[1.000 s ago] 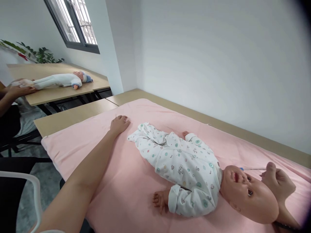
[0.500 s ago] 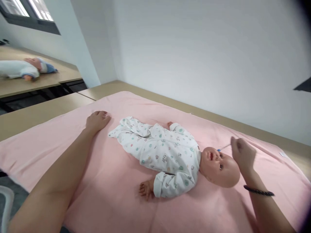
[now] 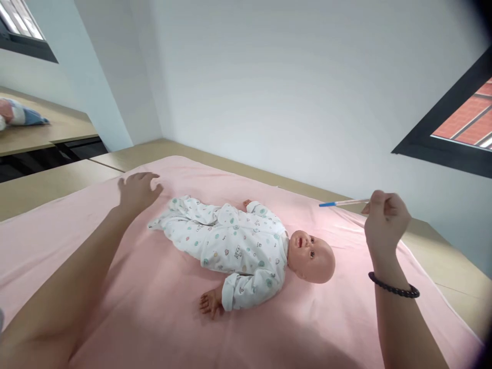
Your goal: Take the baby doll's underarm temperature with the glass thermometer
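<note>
Pinch by right hand [image 3: 385,225], with thumb and fingers clamped on clear end of blue-tipped stick [image 3: 327,204], raised near doll [image 3: 240,243], likely light, stiff, slick, maybe fragile, best gripped there; left hand [image 3: 136,195] empty, with fingers apart.

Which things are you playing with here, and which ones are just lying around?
In use:
- blue-ended stick, held in the right hand
- baby doll, feet near the left hand
- pink cloth, under the doll

Probably just there:
- other doll, on the far table
</note>
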Available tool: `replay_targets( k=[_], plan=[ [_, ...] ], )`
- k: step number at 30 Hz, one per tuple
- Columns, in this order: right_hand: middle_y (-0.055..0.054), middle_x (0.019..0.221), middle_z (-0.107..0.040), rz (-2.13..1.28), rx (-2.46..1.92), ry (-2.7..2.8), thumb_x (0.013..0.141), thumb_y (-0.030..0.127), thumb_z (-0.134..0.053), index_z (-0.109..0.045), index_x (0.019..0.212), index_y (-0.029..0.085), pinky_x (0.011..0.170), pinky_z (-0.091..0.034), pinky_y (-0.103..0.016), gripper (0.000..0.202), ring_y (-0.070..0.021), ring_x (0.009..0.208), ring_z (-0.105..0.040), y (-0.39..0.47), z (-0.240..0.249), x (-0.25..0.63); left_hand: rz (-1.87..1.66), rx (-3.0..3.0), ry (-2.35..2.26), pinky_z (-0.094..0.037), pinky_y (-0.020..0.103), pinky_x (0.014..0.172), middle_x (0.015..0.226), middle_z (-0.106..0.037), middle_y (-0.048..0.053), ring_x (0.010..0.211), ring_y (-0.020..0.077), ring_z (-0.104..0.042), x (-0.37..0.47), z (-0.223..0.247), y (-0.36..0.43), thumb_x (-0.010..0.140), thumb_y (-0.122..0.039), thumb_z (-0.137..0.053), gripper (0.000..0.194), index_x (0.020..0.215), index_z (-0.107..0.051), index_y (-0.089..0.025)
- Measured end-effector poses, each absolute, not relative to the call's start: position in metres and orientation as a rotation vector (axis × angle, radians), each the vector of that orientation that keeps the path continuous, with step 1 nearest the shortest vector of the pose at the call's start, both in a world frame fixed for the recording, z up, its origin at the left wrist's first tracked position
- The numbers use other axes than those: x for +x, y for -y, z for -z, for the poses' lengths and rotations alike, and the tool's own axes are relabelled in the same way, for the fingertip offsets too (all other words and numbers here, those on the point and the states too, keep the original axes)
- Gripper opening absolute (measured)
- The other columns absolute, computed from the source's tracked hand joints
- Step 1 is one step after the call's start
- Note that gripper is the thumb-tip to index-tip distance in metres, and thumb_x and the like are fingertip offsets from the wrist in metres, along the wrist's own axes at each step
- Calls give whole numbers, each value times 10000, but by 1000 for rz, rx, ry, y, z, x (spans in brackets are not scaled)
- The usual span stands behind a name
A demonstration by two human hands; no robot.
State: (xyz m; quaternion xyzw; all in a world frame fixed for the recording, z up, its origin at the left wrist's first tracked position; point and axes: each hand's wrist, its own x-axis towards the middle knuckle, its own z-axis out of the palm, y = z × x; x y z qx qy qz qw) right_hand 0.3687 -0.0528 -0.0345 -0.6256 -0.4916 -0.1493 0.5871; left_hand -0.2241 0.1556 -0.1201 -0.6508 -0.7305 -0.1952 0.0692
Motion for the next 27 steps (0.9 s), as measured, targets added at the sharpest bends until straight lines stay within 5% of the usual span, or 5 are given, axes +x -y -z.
replay_targets(
  k=[3, 8, 16, 22, 27],
  plan=[
    [24, 597, -540, 311, -1187, 1119, 985, 521, -568, -544, 740, 219, 607, -424, -312, 390, -155, 574, -532, 61, -11, 332, 1075, -2227, 1807, -406, 460, 1153, 1338, -665, 68, 1270, 246, -571, -151, 57, -122, 963, -278, -567, 325, 1257, -638, -160],
    [40, 656, -522, 167, -905, 1098, 991, 407, -598, -566, 807, 221, 629, -478, -314, 264, -142, 590, -585, 75, -48, 247, 1585, -2937, 1002, -557, 362, 1010, 1235, -724, 41, 1145, 222, -670, -32, -34, -17, 956, -419, -646, 315, 1209, -688, -237],
    [-1, 822, -652, 6, -863, 1279, 999, 311, -614, -655, 942, 218, 719, -545, -284, 118, -134, 750, -642, 95, -58, 192, 2290, -2794, 527, -649, 212, 640, 995, -747, 33, 851, 143, -728, 0, -53, 39, 964, -265, -662, 203, 1160, -704, -230],
    [-6, 775, -675, -68, -942, 1305, 972, 391, -652, -680, 909, 220, 668, -542, -279, 184, -155, 739, -649, 84, -44, 198, 2262, -2644, 558, -660, 238, 637, 958, -765, 23, 831, 154, -727, -14, -49, 24, 942, -282, -688, 143, 1069, -744, -250],
    [32, 571, -476, -176, -1055, 1309, 1009, 482, -564, -492, 614, 205, 529, -380, -259, 489, -110, 547, -461, 72, -23, 201, 1993, -2749, 557, -564, 205, 535, 665, -698, -17, 607, 113, -669, -20, -51, 21, 995, -338, -608, 271, 770, -710, -225]
  ],
)
